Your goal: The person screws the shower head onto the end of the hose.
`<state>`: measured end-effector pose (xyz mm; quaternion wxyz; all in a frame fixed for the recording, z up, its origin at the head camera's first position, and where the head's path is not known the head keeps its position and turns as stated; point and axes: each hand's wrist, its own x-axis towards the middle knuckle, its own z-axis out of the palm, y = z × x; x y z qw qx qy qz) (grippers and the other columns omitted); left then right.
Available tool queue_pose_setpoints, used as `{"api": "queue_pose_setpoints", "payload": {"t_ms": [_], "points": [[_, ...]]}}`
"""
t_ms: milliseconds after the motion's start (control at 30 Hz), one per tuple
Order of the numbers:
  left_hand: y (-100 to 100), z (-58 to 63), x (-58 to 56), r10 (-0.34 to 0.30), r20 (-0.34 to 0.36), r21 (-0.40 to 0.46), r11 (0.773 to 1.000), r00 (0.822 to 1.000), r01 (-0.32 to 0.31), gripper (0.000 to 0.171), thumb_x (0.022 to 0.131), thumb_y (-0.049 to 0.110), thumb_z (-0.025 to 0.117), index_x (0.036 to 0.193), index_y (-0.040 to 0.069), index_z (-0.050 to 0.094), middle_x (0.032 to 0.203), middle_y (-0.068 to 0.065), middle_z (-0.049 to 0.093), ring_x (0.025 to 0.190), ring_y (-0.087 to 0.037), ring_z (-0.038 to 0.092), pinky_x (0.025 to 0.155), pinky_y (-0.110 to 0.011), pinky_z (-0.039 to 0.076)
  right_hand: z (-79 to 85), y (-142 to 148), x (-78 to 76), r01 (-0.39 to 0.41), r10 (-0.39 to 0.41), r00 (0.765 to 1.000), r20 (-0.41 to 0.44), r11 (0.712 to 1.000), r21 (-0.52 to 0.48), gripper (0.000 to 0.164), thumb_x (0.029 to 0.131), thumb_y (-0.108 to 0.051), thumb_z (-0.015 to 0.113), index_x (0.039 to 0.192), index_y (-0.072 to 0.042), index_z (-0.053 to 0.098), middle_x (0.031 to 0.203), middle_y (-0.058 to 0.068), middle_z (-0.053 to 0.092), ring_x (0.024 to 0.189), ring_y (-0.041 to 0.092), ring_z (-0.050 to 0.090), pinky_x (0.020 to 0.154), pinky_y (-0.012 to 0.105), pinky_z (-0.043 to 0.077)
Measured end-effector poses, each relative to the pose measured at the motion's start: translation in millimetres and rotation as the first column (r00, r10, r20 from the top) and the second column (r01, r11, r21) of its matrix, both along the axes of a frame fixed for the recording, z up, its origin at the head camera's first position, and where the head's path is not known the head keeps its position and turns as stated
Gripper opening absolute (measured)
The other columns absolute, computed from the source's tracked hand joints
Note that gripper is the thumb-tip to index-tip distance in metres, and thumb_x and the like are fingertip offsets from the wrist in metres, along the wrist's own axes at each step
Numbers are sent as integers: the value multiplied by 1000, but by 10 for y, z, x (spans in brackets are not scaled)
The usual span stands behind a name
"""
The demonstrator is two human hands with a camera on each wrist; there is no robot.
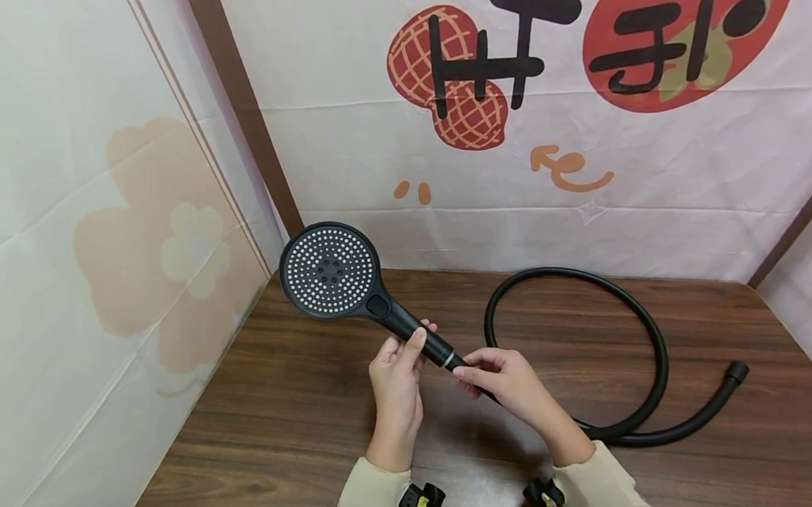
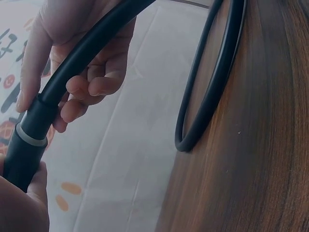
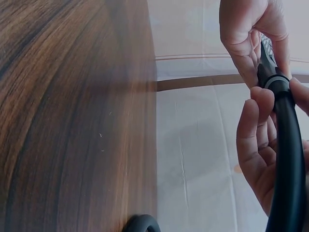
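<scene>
Table [image 1: 270, 431], bounded at back edge by printed cloth [image 1: 348, 154].
Black, white-nozzled shower head [image 1: 330, 270] gripped by left hand [image 1: 397, 389]; hose [image 1: 661, 353] pinched by right hand [image 1: 515, 380].

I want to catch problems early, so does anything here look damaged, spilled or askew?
Nothing much stands out: the shower head looks intact and the hose loops without a visible kink. Only tiny pale specks mark the table, too small to identify.

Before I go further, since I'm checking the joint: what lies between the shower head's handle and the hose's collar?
A pale ring lies between the handle and the collar, clearest in the left wrist view.
</scene>
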<state>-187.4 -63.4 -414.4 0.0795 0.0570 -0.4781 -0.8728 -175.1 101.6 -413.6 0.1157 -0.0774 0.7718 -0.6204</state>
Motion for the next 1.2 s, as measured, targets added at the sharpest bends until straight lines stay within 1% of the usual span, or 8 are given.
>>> {"api": "queue_pose_setpoints", "payload": {"t_ms": [67, 167, 300, 400, 633, 700, 1000, 1200], "points": [[3, -3, 1, -1, 0, 0, 1000, 1000, 1, 34, 94, 10, 68, 119, -12, 62, 100, -6, 75, 102, -17, 73, 89, -28, 55, 1, -4, 6, 12, -12, 1000, 6, 1000, 0, 29, 89, -23, 75, 103, 3, 70, 84, 13, 72, 70, 16, 65, 71, 37, 58], [6, -8, -3, 2, -2, -9, 1000, 1000, -2, 34, 94, 11, 68, 118, -12, 62, 100, -6, 75, 101, -16, 73, 88, -28, 56, 5, -11, 12, 34, -34, 999, 10, 999, 24, 30, 86, -24, 78, 102, 0, 70, 80, 9, 71, 70, 16, 65, 64, 31, 53], [2, -18, -5, 6, 2, -31, 1000, 1000, -6, 35, 94, 13, 69, 118, -11, 63, 100, -7, 75, 102, -16, 73, 88, -28, 56, 4, -14, 12, 55, -55, 998, 9, 997, 46, 31, 84, -25, 80, 100, -2, 70, 76, 7, 70, 70, 17, 66, 59, 29, 49], [-2, -21, -4, 7, 5, -39, 999, 1000, -7, 35, 94, 14, 69, 118, -11, 63, 101, -7, 75, 102, -16, 72, 88, -28, 56, 2, -14, 11, 56, -57, 998, 10, 998, 39, 30, 84, -25, 80, 98, -1, 69, 76, 8, 70, 70, 19, 67, 61, 30, 51], [-1, -17, -4, 11, 10, -37, 999, 1000, -10, 36, 93, 14, 69, 118, -12, 63, 100, -8, 75, 101, -17, 73, 88, -28, 56, 9, -15, 13, 41, -41, 999, 3, 998, 48, 27, 87, -25, 78, 95, -1, 69, 76, 7, 71, 68, 17, 65, 55, 26, 43], [1, -16, -5, 11, 10, -37, 999, 1000, -11, 37, 93, 14, 70, 118, -12, 62, 100, -7, 75, 101, -17, 73, 88, -28, 56, 2, -15, 11, 35, -35, 999, 2, 998, 49, 27, 87, -25, 77, 95, 0, 69, 75, 7, 70, 67, 16, 64, 55, 25, 43], [5, -16, -5, 13, 6, -39, 999, 1000, -13, 35, 93, 13, 69, 117, -12, 62, 100, -6, 76, 101, -16, 72, 88, -28, 56, -20, -9, -7, -23, 24, 1000, -20, 999, 22, 27, 93, -23, 70, 96, 4, 69, 85, 22, 71, 66, 12, 63, 60, 26, 51], [3, -9, 1, 8, 7, -28, 1000, 1000, -8, 36, 94, 12, 69, 119, -13, 61, 99, -5, 76, 101, -16, 73, 88, -28, 55, -17, -6, -9, -44, 45, 999, -12, 999, 26, 29, 96, -25, 66, 96, 3, 69, 85, 19, 72, 67, 13, 63, 64, 27, 53]]}}
